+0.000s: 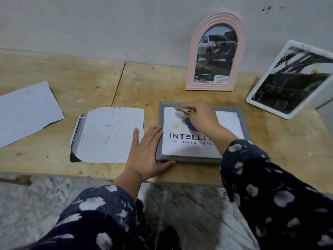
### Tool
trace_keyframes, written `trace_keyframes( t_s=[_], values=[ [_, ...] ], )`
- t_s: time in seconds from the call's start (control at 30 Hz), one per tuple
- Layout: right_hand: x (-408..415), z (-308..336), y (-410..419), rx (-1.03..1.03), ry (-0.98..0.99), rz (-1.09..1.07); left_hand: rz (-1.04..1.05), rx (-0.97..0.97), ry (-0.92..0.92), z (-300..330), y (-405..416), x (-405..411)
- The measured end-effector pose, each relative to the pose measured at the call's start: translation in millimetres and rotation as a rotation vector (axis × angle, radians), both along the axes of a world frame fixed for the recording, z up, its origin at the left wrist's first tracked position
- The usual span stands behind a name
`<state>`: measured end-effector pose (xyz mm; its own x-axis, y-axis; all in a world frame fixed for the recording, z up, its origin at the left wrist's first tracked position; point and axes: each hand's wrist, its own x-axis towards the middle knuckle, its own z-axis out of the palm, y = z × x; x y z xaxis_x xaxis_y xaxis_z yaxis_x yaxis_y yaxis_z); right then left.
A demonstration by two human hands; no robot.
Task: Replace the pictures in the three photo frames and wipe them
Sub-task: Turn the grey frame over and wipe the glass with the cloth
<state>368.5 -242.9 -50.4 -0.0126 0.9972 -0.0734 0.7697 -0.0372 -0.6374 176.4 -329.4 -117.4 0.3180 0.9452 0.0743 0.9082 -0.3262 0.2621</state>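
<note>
Left hand [146, 150] lies flat, fingers spread, against the grey frame [201, 158] edge (bare board leftward); right hand [200, 117] pinches a cloth [186, 110].

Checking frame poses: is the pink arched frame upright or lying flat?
Upright. The pink arched frame stands on its bottom edge on the wooden board, at the wall.

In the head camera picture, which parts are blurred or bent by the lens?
Head view: the right hand over the grey frame is smeared by motion; the left hand is sharper. The white frame at the right edge looks stretched, and the table edge curves, as a wide-angle lens does. Light is dim and even.
</note>
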Motion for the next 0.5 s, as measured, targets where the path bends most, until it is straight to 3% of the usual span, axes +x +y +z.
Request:
trace_keyframes(
  t_s=[0.07, 0.2, 0.5],
  values=[
    [-5.5, -9.1, 15.1, 0.066, -0.178, 0.058, 0.005, 0.008, -0.03, -1.2, 0.5, -0.3],
    [-16.4, -45.7, 8.3, -0.16, -0.608, 0.31, 0.029, 0.015, -0.02, -0.8, 0.4, 0.4],
    [-15.3, -43.7, -38.1, -0.165, -0.494, 0.388, 0.049, 0.016, 0.013, -2.9, -0.9, 0.0]
  ],
)
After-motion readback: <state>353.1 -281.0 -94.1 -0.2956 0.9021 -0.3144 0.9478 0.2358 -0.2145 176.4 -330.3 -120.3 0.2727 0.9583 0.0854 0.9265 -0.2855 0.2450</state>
